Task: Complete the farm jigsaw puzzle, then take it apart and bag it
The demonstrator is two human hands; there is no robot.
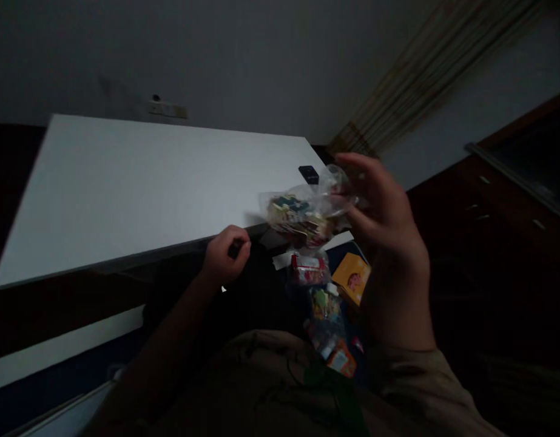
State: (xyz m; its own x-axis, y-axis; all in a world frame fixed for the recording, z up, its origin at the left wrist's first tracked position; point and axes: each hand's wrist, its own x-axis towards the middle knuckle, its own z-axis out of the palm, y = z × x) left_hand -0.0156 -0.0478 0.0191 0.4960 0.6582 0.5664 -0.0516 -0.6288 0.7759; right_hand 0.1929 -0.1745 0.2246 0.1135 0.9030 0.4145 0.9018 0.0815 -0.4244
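My right hand (pixel 389 224) pinches the gathered top of a clear plastic bag (pixel 300 218) that holds small flat pieces in green, cream and dark red. The bag hangs above the near right edge of a white table (pixel 147 188). What exactly the pieces are is too dim to tell. Curled into a loose fist, my left hand (pixel 227 252) rests at the table's near edge. Whether anything sits inside that fist is hidden.
A dark phone-like object (pixel 309 175) lies at the table's right end. Below, to the right of my lap, are a red packet (pixel 309 269), a yellow box (pixel 352 278), another clear bag (pixel 326 304) and an orange packet (pixel 342 359). Dark drawers (pixel 489 243) stand at right.
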